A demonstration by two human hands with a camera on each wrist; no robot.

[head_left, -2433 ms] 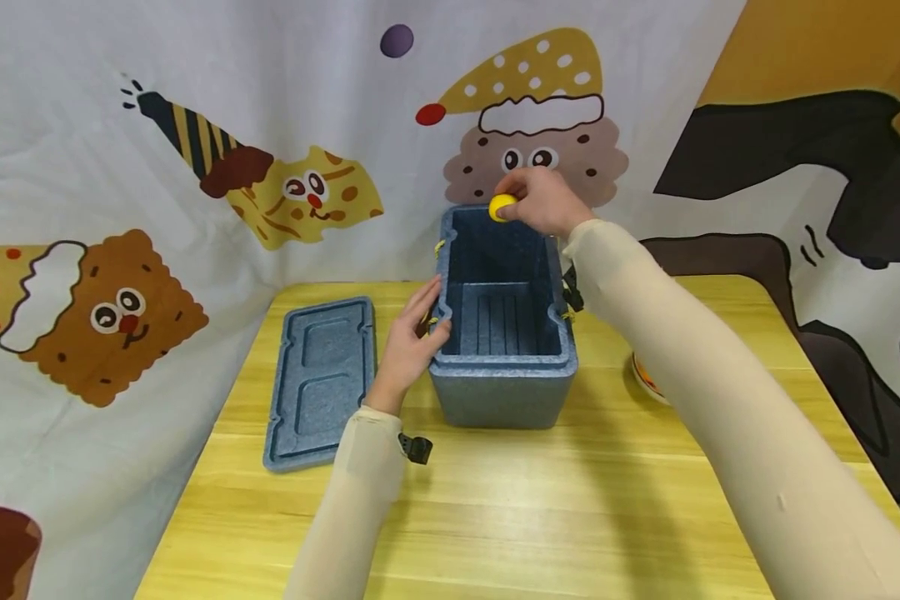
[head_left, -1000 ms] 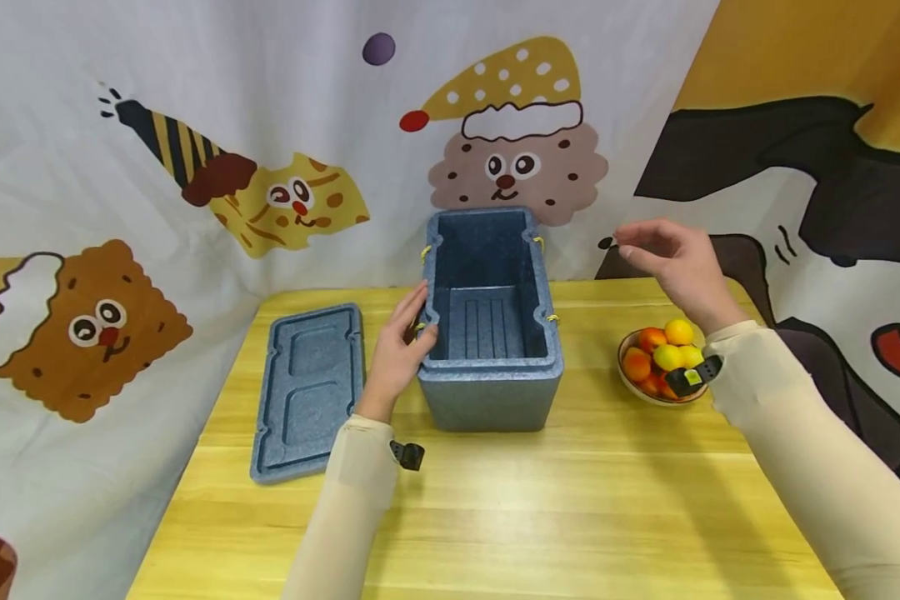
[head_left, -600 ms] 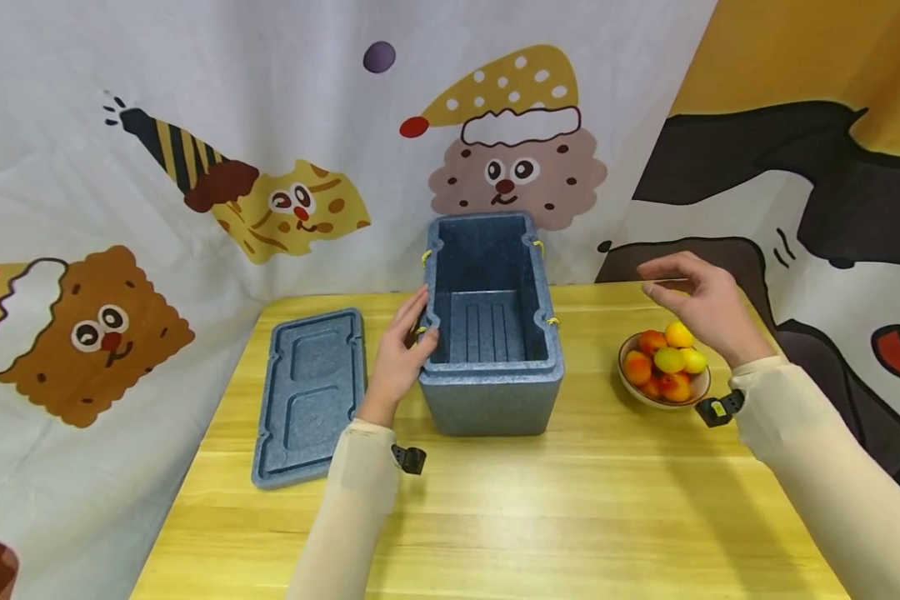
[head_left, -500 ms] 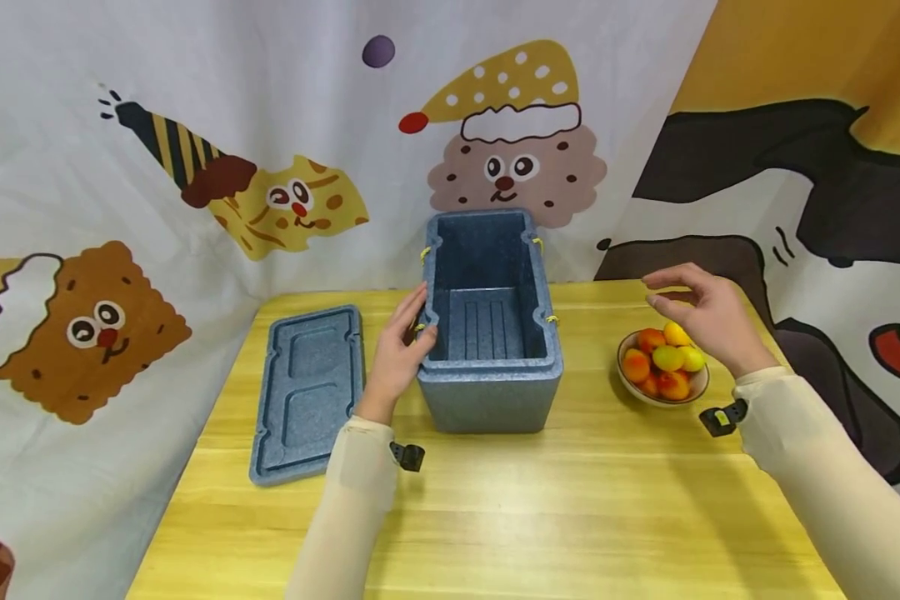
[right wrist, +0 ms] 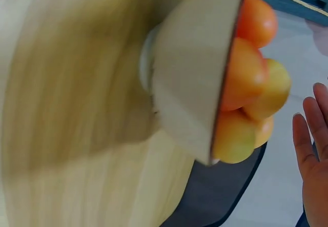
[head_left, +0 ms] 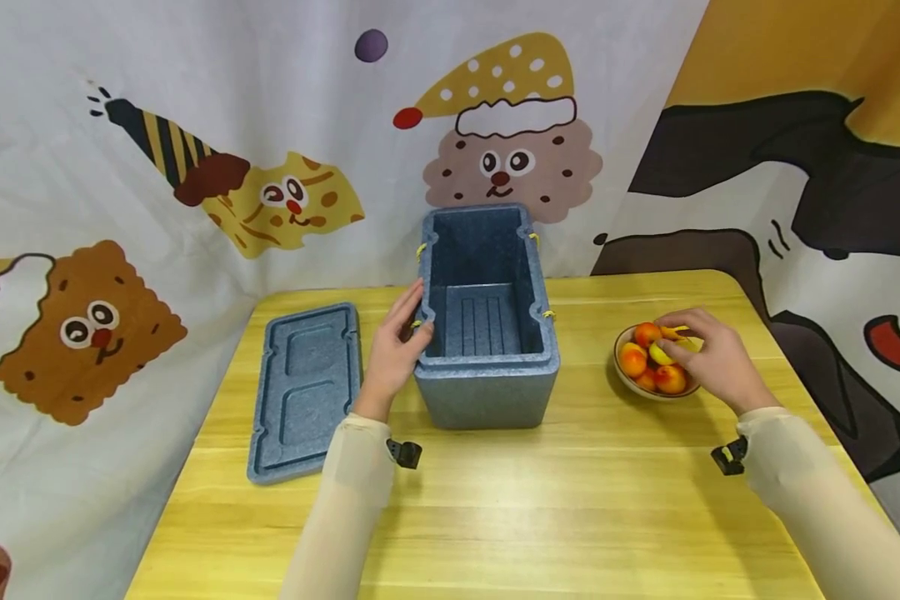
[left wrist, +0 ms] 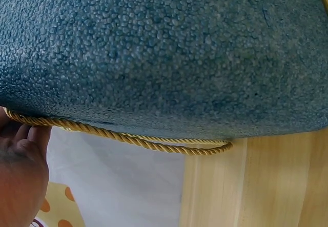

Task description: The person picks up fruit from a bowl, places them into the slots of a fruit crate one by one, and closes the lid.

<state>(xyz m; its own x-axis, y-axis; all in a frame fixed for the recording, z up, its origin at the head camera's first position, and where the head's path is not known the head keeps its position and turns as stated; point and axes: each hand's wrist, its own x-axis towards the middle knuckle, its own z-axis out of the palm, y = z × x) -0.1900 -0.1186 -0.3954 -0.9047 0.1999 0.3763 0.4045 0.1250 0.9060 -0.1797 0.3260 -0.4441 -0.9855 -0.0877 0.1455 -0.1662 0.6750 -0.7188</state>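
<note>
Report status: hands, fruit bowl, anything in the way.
Left hand against foam box. Right hand open at fruit bowl, no grip visible. Box uncovered; lid lying left of it, out of the way.

"Any wording, label or brand to read from the head camera?"
"None legible."
"And from the left wrist, or the right?"
"None there either. No readable number, no lettering, no sign in any of the three views."
</note>
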